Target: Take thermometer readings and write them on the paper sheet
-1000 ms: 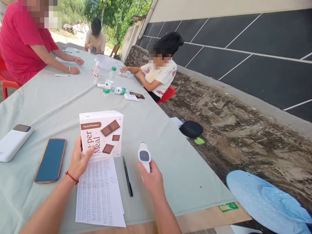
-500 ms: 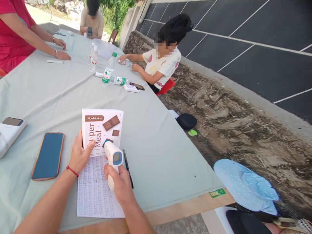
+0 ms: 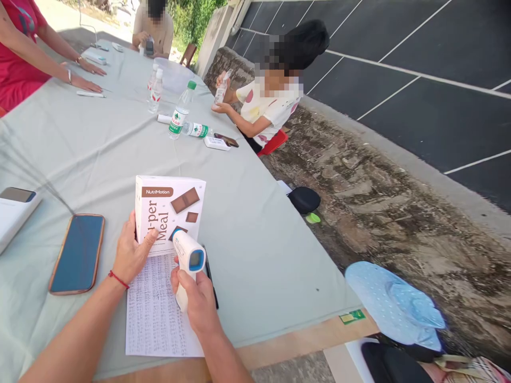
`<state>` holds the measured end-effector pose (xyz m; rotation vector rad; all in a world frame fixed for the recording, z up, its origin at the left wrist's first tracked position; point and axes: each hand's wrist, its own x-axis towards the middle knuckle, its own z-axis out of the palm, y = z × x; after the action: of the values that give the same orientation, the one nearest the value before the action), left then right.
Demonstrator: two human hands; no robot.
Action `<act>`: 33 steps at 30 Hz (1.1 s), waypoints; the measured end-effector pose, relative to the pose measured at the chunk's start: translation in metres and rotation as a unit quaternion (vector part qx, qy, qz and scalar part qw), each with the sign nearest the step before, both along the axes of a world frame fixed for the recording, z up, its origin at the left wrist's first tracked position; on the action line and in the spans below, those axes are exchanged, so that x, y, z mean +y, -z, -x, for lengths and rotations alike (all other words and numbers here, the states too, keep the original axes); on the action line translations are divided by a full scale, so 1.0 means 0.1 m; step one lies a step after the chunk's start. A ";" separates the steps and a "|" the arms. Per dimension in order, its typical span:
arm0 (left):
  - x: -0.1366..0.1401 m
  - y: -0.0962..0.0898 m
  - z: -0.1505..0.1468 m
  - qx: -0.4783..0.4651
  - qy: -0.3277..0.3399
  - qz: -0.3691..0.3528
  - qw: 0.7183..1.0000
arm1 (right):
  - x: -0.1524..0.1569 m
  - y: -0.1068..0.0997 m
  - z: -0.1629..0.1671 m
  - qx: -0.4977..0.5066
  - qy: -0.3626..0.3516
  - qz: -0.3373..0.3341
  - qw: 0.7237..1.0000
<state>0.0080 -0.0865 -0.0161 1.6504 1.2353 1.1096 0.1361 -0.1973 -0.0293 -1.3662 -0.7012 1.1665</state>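
My left hand (image 3: 133, 244) grips the lower left side of a white box (image 3: 187, 218) printed with "NutriMotion" and brown chocolate pieces. The box stands upright, its lower edge over a sheet of handwritten paper (image 3: 154, 319). In my right hand (image 3: 195, 298) is a white infrared thermometer (image 3: 187, 252) with a blue-rimmed display facing me; its front end is close to the box's lower right part. A black pen (image 3: 211, 282) lies beside the paper, partly hidden by my right hand. Left of my left hand, a phone (image 3: 77, 254) in a brown case lies face up.
A white device (image 3: 16, 213) lies at the left edge. Farther up the table are several water bottles (image 3: 179, 114), a phone (image 3: 227, 140) and a white pen-like stick (image 3: 90, 94). Three people are around the table. A light blue hat (image 3: 393, 303) lies off the right corner.
The person at the right has lifted a clear bottle off the table. The person in red has shifted their hands slightly. My hands keep their hold, with the view moved a little.
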 end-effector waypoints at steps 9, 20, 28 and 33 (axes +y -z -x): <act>0.00 -0.04 0.04 0.030 0.010 -0.012 0.999 | 0.02 -0.06 -0.01 -0.021 -0.034 0.014 0.999; 0.06 -0.15 0.17 0.075 0.009 0.062 0.995 | -0.09 -0.39 -0.04 -0.009 -0.053 -0.033 0.998; 0.06 -0.01 0.14 0.021 -0.057 0.008 0.998 | -0.18 -0.53 -0.20 -0.035 -0.016 -0.054 0.998; 0.18 0.06 0.17 0.055 -0.125 -0.051 0.989 | -0.13 -0.26 -0.70 -0.224 0.060 0.007 0.973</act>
<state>-0.0092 -0.0689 -0.0217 1.6847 1.5114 1.2632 0.2057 -0.2099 -0.0036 -1.6818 -0.9143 0.7720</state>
